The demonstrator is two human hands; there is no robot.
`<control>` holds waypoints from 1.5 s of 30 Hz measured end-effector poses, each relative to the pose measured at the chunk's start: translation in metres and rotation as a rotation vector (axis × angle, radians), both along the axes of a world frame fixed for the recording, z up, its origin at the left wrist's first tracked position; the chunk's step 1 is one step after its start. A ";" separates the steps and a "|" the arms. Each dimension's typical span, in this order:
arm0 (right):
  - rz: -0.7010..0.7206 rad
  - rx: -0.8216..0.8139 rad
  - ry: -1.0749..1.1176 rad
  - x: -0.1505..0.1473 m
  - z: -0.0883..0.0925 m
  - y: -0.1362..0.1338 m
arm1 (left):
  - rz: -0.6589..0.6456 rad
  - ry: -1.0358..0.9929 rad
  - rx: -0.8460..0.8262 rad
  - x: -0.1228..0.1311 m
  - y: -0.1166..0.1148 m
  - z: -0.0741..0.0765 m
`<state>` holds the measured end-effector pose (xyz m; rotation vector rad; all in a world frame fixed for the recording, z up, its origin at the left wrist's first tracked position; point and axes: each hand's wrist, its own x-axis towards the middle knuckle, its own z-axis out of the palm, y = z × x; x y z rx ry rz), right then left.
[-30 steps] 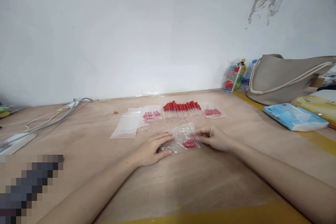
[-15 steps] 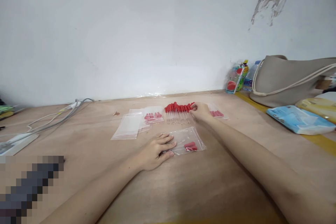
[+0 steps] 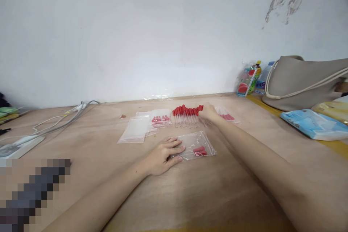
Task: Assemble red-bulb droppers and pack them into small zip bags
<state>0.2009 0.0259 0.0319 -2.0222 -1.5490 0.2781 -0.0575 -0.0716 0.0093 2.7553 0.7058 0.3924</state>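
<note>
Left hand [image 3: 160, 157] fingers flat on clear bag [image 3: 197, 145]; right hand [image 3: 208, 113] fingers touch red-capped droppers [image 3: 186, 114], grip unclear.

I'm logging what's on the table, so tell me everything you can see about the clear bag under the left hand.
The clear bag is a small, thin, see-through plastic pouch lying flat on the wooden table. A few red-capped pieces lie inside, near its front edge. The left hand rests palm down on its left end. The right hand is away from it.

Two hands were on the table: a left hand [image 3: 163, 155] and a right hand [image 3: 208, 111]. Three filled zip bags [image 3: 196, 145] and two bottles [image 3: 248, 79] showed.
</note>
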 end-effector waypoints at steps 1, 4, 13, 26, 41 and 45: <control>0.005 0.019 0.005 0.005 0.000 -0.007 | -0.002 -0.002 0.000 0.000 0.000 0.000; 0.041 0.087 0.080 0.019 -0.005 -0.036 | 0.000 -0.011 -0.001 0.001 0.001 0.000; 0.075 0.272 1.003 0.020 -0.034 -0.101 | 0.032 0.008 -0.021 0.000 0.000 0.001; 0.219 0.120 0.953 0.035 -0.039 -0.114 | 0.054 -0.014 -0.001 -0.001 -0.002 0.003; 0.505 0.010 0.458 0.023 -0.044 -0.118 | 0.080 0.010 -0.010 0.000 -0.002 0.004; 0.612 0.055 0.355 0.012 -0.040 -0.119 | 0.067 -0.025 -0.006 0.000 -0.002 0.002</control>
